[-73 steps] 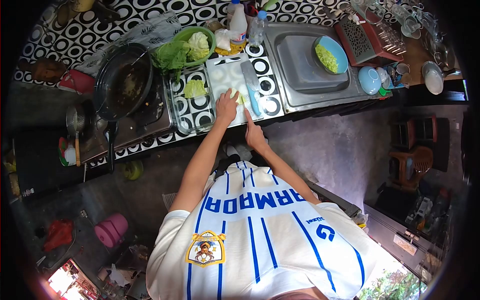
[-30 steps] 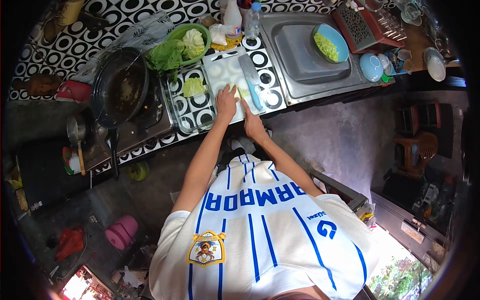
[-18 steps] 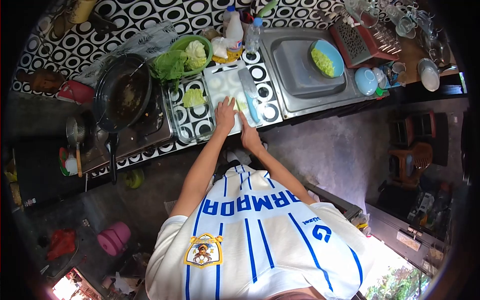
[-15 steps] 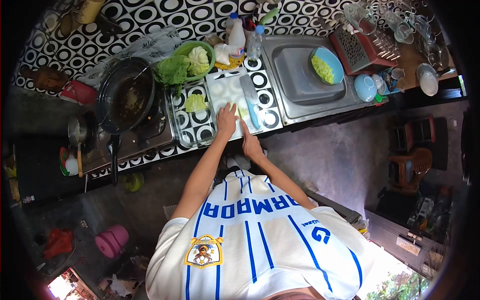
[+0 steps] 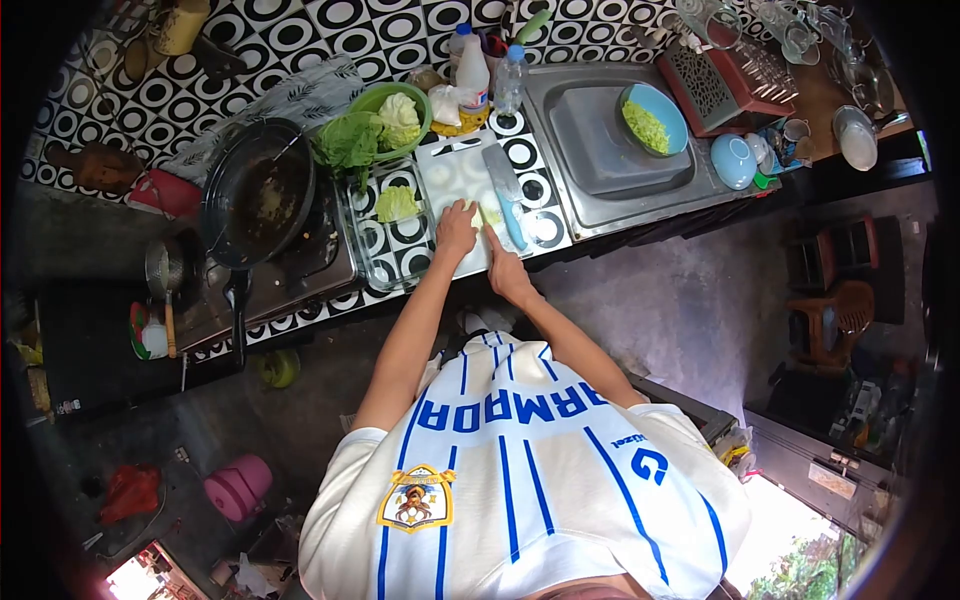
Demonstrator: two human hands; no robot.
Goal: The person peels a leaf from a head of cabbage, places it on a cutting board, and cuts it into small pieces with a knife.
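Observation:
My left hand (image 5: 457,228) is closed, its fingertips pressing a pale green cabbage piece (image 5: 477,216) onto the white cutting board (image 5: 452,167). Close beside it on the right, my right hand (image 5: 508,272) has its index finger pointed forward and the others curled. What that hand grips, if anything, is too small to make out. A cleaver with a light blue handle (image 5: 513,226) lies along the board's right side. Left of the board, a glass dish (image 5: 378,281) stands on the tiles with a cut cabbage piece (image 5: 397,204) in it.
Behind the board, a green basket (image 5: 424,104) holds cabbage and leafy greens. Several bottles (image 5: 472,72) stand near the wall. The sink (image 5: 580,215) at right has a blue bowl (image 5: 677,123) of shredded cabbage. A black wok (image 5: 226,232) sits on the stove at left.
The view has shifted slightly. My right hand's index finger is drawn in a little more, close to the left hand. My left hand stays on the cabbage.

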